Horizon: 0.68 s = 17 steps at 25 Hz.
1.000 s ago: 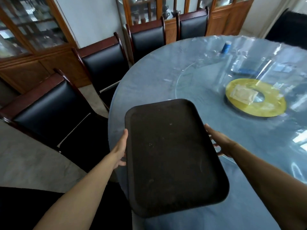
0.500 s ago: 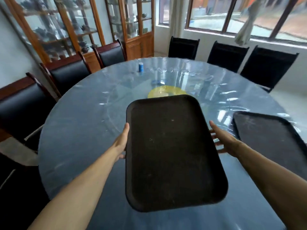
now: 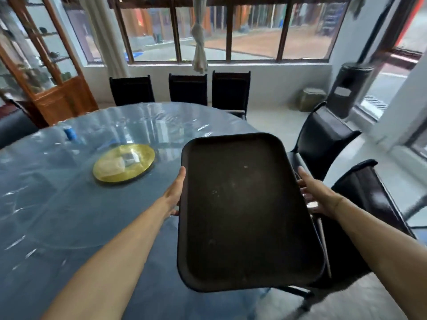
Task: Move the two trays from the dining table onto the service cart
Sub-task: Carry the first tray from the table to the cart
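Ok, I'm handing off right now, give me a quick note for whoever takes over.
Left hand: grips the left long edge of the dark tray.
Right hand: grips the right long edge.
The tray is lifted, empty, held over the table's right edge, near the black chairs.
Done: one tray picked up.
Left: the second tray and the service cart are out of view; find the cart, set this tray down, fetch the other.

Both your arms are stretched forward, bare to the elbow, forearms angled in toward each other. Your left hand [image 3: 175, 194] is pressed flat against the left long edge of the tray [image 3: 245, 211], thumb up along the rim, fingers hidden under it. Your right hand [image 3: 320, 197] grips the right long edge with the palm turned in and fingers [image 3: 305, 181] spread beneath the rim, both wrists roughly level.
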Each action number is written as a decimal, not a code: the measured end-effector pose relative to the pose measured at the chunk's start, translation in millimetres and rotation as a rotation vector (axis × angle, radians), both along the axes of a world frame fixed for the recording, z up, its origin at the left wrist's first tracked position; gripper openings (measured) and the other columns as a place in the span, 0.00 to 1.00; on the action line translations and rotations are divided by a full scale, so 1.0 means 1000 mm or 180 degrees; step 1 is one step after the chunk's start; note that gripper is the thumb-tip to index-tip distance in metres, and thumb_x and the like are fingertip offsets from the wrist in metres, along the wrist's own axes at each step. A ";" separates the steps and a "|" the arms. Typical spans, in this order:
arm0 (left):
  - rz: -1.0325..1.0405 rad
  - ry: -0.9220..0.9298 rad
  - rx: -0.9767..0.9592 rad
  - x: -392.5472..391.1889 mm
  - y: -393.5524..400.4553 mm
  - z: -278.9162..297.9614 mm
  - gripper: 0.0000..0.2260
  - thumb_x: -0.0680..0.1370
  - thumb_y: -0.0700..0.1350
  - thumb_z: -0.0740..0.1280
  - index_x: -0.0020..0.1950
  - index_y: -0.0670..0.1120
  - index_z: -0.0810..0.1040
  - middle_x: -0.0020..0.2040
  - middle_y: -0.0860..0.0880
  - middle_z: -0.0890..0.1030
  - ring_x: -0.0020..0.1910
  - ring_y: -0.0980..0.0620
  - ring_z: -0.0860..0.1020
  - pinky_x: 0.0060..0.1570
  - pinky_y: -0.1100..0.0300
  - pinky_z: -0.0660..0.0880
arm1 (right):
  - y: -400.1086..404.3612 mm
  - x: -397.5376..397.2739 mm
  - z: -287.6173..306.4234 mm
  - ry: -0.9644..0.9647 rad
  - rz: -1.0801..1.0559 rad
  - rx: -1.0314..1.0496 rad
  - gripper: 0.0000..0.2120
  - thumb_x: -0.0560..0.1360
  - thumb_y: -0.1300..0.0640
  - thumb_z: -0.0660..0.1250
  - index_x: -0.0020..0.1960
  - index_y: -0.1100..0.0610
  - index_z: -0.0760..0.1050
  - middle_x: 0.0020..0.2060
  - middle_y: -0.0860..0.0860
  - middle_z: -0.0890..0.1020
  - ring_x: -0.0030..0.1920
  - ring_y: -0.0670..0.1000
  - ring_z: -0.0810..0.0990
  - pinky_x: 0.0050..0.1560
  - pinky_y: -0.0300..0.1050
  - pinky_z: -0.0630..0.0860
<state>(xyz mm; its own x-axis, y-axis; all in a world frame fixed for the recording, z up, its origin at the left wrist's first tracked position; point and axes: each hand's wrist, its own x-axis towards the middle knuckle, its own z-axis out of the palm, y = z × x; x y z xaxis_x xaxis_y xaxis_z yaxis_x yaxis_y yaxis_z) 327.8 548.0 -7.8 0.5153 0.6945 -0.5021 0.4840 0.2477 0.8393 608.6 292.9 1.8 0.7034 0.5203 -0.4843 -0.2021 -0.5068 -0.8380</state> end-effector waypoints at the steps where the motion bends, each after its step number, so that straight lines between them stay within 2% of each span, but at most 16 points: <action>1: -0.0159 -0.0022 0.0017 0.018 -0.010 0.002 0.35 0.72 0.77 0.46 0.60 0.56 0.78 0.48 0.51 0.84 0.49 0.48 0.80 0.49 0.50 0.74 | -0.022 0.006 0.002 0.0002 -0.0130 -0.0048 0.31 0.70 0.24 0.55 0.42 0.50 0.79 0.34 0.49 0.81 0.33 0.49 0.77 0.35 0.45 0.72; 4: -0.0692 -0.0008 0.0011 0.072 -0.044 0.007 0.34 0.72 0.77 0.47 0.48 0.55 0.81 0.32 0.53 0.85 0.44 0.50 0.80 0.46 0.53 0.74 | -0.094 0.015 0.007 -0.0006 -0.0618 -0.0113 0.31 0.70 0.24 0.54 0.43 0.50 0.79 0.37 0.50 0.81 0.38 0.52 0.77 0.44 0.49 0.72; 6: -0.1030 0.0038 -0.0042 0.106 -0.071 0.007 0.34 0.72 0.77 0.47 0.42 0.53 0.81 0.27 0.54 0.83 0.39 0.51 0.80 0.39 0.55 0.75 | -0.143 0.013 0.007 -0.0023 -0.0890 -0.0135 0.31 0.70 0.23 0.53 0.45 0.49 0.78 0.41 0.51 0.80 0.40 0.53 0.77 0.49 0.52 0.73; 8: -0.1438 0.0028 -0.0124 0.139 -0.103 0.007 0.35 0.72 0.77 0.47 0.30 0.53 0.80 0.21 0.52 0.77 0.24 0.55 0.77 0.26 0.62 0.73 | -0.195 0.005 0.005 -0.0089 -0.1239 -0.0168 0.32 0.69 0.23 0.51 0.45 0.49 0.77 0.40 0.51 0.79 0.38 0.53 0.76 0.45 0.51 0.74; 9: -0.1623 0.0026 -0.0127 0.153 -0.120 0.007 0.36 0.72 0.77 0.46 0.24 0.53 0.77 0.19 0.53 0.74 0.18 0.56 0.73 0.22 0.65 0.70 | -0.219 0.000 0.005 -0.0121 -0.1415 -0.0163 0.32 0.70 0.23 0.51 0.44 0.49 0.78 0.39 0.51 0.80 0.37 0.52 0.76 0.43 0.50 0.74; 10: -0.1800 0.0019 -0.0103 0.168 -0.137 0.006 0.37 0.72 0.77 0.46 0.20 0.53 0.76 0.19 0.54 0.72 0.16 0.57 0.70 0.22 0.66 0.68 | -0.244 -0.006 0.004 -0.0138 -0.1606 -0.0143 0.32 0.70 0.23 0.52 0.43 0.49 0.78 0.36 0.50 0.80 0.35 0.51 0.76 0.40 0.49 0.73; 11: -0.1947 -0.0006 -0.0058 0.181 -0.154 0.005 0.37 0.71 0.78 0.46 0.21 0.54 0.77 0.19 0.54 0.72 0.17 0.57 0.70 0.25 0.64 0.68 | -0.266 -0.012 0.004 -0.0140 -0.1780 -0.0130 0.31 0.71 0.24 0.52 0.42 0.49 0.77 0.32 0.48 0.80 0.31 0.49 0.76 0.36 0.47 0.72; 13: -0.2249 -0.0001 0.0038 0.211 -0.190 0.000 0.34 0.71 0.78 0.47 0.32 0.55 0.81 0.26 0.53 0.78 0.28 0.54 0.76 0.34 0.58 0.71 | -0.310 -0.028 0.006 -0.0117 -0.2143 -0.0144 0.30 0.72 0.25 0.51 0.41 0.49 0.76 0.24 0.44 0.78 0.25 0.46 0.74 0.31 0.44 0.68; 14: -0.2376 0.0038 0.0039 0.224 -0.208 -0.001 0.34 0.70 0.78 0.48 0.37 0.53 0.82 0.30 0.52 0.80 0.32 0.52 0.78 0.36 0.57 0.73 | -0.331 -0.036 0.006 -0.0092 -0.2310 -0.0156 0.30 0.73 0.26 0.51 0.41 0.50 0.76 0.25 0.45 0.78 0.27 0.47 0.74 0.31 0.44 0.68; 15: -0.2526 0.0056 0.0018 0.236 -0.229 -0.001 0.35 0.70 0.78 0.48 0.38 0.52 0.82 0.31 0.52 0.81 0.33 0.52 0.79 0.35 0.58 0.74 | -0.352 -0.043 0.007 -0.0086 -0.2484 -0.0158 0.31 0.73 0.26 0.51 0.41 0.51 0.77 0.28 0.47 0.78 0.28 0.49 0.73 0.31 0.44 0.69; 17: -0.2866 -0.0006 -0.0082 0.262 -0.270 -0.002 0.37 0.71 0.78 0.49 0.35 0.49 0.82 0.30 0.51 0.81 0.28 0.54 0.80 0.30 0.62 0.76 | -0.392 -0.054 0.009 -0.0099 -0.2790 -0.0132 0.32 0.73 0.26 0.51 0.41 0.54 0.76 0.32 0.50 0.76 0.27 0.49 0.72 0.29 0.40 0.69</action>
